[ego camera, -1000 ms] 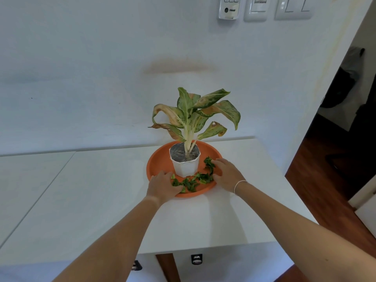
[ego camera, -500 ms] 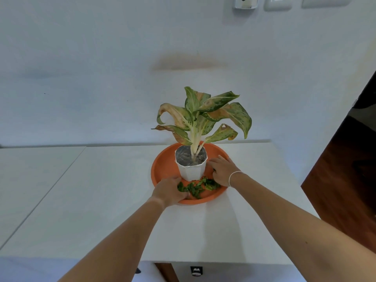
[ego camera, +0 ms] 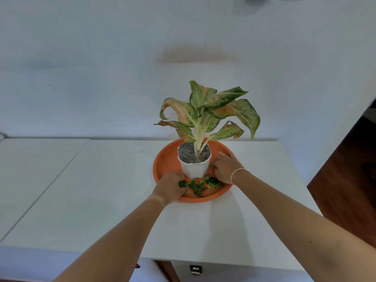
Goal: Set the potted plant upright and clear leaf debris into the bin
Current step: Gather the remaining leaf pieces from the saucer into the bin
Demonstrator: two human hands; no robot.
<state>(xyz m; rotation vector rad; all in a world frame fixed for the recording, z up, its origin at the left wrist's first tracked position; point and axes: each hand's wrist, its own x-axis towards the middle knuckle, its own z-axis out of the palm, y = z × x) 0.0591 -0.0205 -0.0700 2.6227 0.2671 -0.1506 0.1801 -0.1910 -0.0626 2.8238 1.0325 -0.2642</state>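
At frame centre, the potted plant (ego camera: 194, 159) stands upright in an orange saucer (ego camera: 164, 165). The left hand (ego camera: 169, 187) curls over leaf debris (ego camera: 200, 185), fingertips hidden; the right hand (ego camera: 224, 167) rests beside the pot, its finger spread unclear.

Bare forearms; thin white bracelet (ego camera: 237, 173)

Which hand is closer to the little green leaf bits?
Left. The left hand touches the leaf bits' left end; the right hand sits just right, beside the white pot.
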